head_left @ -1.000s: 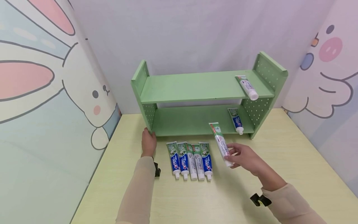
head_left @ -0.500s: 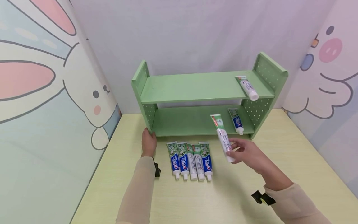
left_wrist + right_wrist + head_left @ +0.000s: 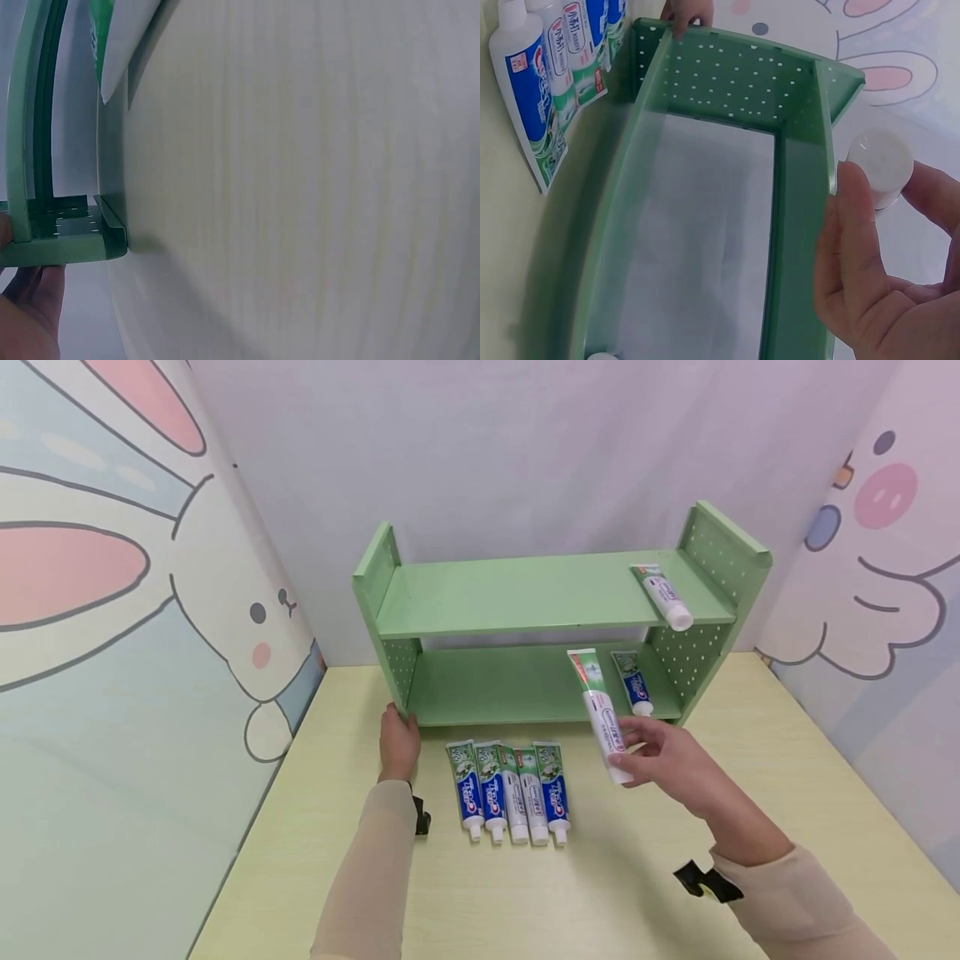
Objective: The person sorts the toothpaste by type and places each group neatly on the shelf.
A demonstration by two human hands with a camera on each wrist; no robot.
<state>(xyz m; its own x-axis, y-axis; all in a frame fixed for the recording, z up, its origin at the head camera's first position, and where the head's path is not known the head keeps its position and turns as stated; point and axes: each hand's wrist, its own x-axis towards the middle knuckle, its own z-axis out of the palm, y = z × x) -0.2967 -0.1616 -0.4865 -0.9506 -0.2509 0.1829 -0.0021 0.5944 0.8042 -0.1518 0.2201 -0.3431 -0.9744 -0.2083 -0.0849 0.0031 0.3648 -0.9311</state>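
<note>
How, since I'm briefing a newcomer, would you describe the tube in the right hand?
Find the green two-tier rack. In front of it, the right hand pinches a green-and-white toothpaste tube. It is the only tube in a hand.

The tube in the right hand [image 3: 667, 760] is white with a green flat end [image 3: 597, 706]. It is up in the air, tilted, with its flat end up and its white cap low. The green shelf [image 3: 480, 595] stands on the counter [image 3: 322, 877], with the left hand [image 3: 399, 747] holding its left side. It has two boards and sides full of little holes. A white-and-green tube [image 3: 663, 596] lies on the top board, and a blue-and-green tube [image 3: 633, 683] lies below.
</note>
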